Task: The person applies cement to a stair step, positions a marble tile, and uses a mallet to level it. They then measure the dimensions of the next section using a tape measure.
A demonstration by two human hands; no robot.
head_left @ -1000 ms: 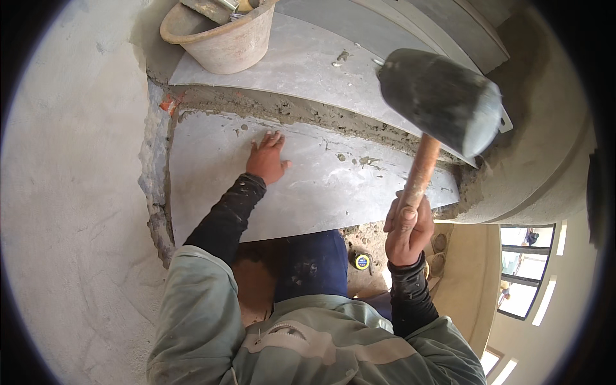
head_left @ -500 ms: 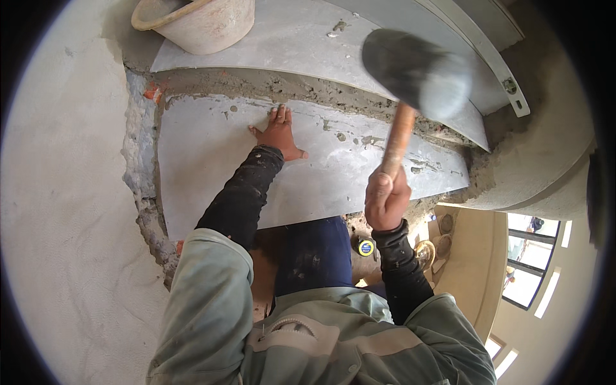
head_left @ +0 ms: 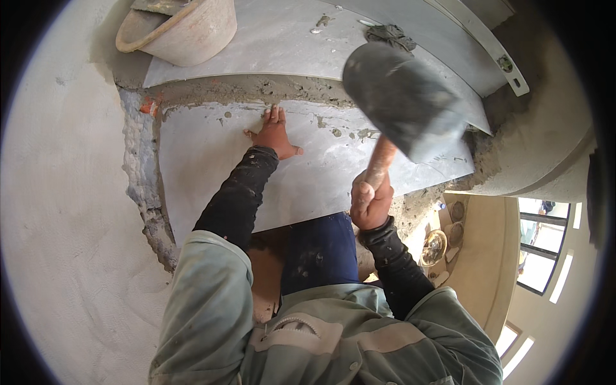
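My left hand (head_left: 272, 135) presses on a grey curved-edged tile (head_left: 212, 173), fingers spread near its far edge. Along that edge runs rough grey mortar (head_left: 250, 86), with a second grey tile (head_left: 282, 51) beyond it. My right hand (head_left: 371, 204) grips the wooden handle of a large black rubber mallet (head_left: 401, 96); its head is motion-blurred and hangs over the tile’s right part, hiding some of the mortar. Whether it touches the tile I cannot tell.
A mortar-stained bucket (head_left: 179, 42) stands at top left. A dark crumpled lump (head_left: 391, 35) and a metal level (head_left: 487, 38) are at top right. The chipped wall (head_left: 70, 192) borders the left; a curved wall (head_left: 539, 160), bowls (head_left: 433, 247) and windows (head_left: 539, 244) are at the right.
My left hand has slid toward the tile’s far edge and spread. The mallet and right hand have swung left across the picture. The view has shifted, and the tape measure no longer shows.
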